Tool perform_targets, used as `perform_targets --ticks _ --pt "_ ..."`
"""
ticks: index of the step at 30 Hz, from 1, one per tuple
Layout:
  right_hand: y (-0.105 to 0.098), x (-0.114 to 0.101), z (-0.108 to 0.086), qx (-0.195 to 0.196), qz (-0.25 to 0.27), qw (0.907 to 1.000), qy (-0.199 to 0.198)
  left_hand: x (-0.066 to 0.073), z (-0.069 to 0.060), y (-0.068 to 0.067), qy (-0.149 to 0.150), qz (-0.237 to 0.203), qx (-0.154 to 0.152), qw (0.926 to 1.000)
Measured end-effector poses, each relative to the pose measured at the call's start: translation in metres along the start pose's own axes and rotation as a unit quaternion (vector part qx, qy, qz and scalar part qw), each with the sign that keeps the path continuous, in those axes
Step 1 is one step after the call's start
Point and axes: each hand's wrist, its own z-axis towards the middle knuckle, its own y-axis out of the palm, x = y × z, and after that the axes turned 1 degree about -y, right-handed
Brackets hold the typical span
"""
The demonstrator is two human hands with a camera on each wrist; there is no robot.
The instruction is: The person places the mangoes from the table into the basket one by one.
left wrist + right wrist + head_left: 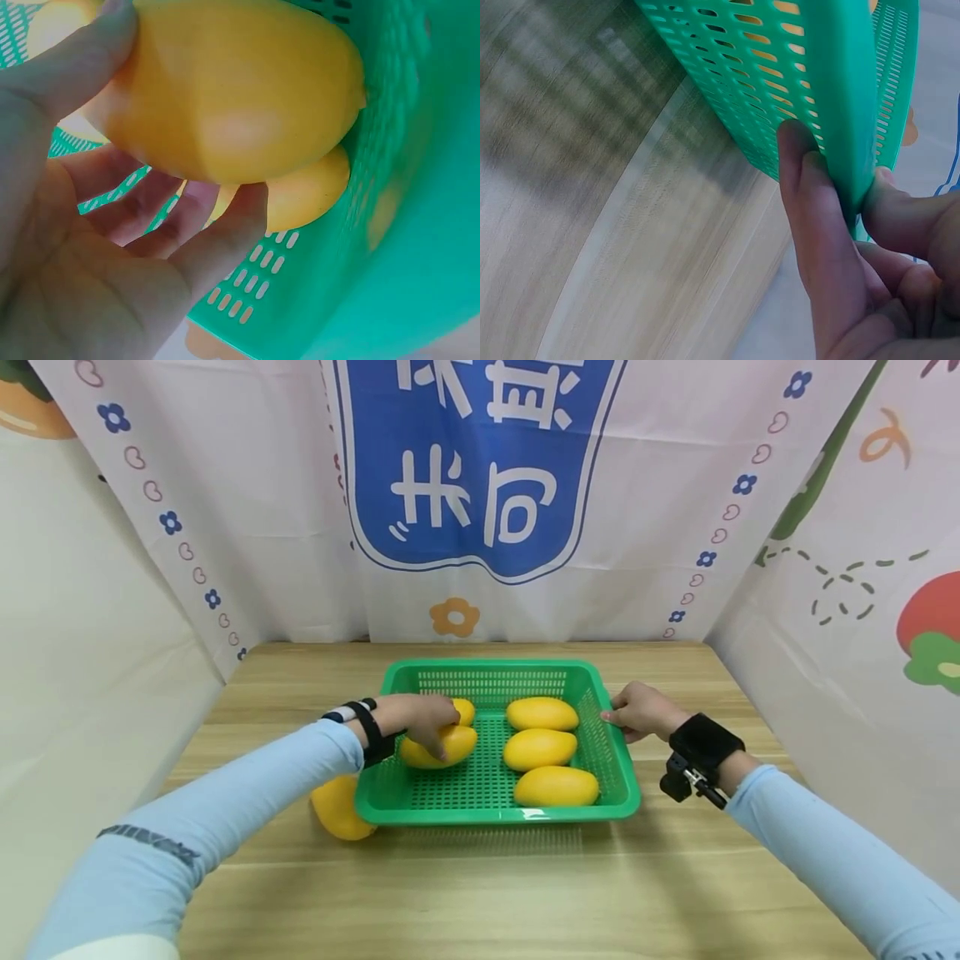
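A green plastic basket with slotted walls holds several yellow mangoes. Inside its left half, my left hand grips a mango, thumb on one side and fingers on the other. Another mango lies just behind it, partly covered by the hand. Along the right side are three mangoes in a column: back, middle and front. My right hand pinches the basket's right rim, the thumb inside and the fingers against the outer wall.
On the wooden table, one more mango lies outside the basket by its front left corner, partly hidden by the rim and left sleeve. A printed white cloth hangs behind the table, with white sheets at both sides.
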Motion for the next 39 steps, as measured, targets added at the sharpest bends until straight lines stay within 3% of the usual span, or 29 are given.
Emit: perform_targets --ticks 5,18,32,39 --pt "0.001 0.0 0.0 0.0 0.002 1.0 -0.001 0.006 0.002 0.002 -0.006 0.014 -0.008 0.9998" --pt "0.001 -0.001 0.0 0.004 -0.001 1.0 -0.002 0.016 0.008 0.012 -0.036 0.055 0.006 0.9978" --pt "0.0 -0.003 -0.001 0.001 0.004 1.0 0.003 0.021 0.008 0.01 -0.021 0.084 0.019 0.996" --pt "0.0 0.0 0.0 0.001 0.011 0.9999 0.002 0.023 0.008 0.008 -0.028 0.066 0.022 0.9972"
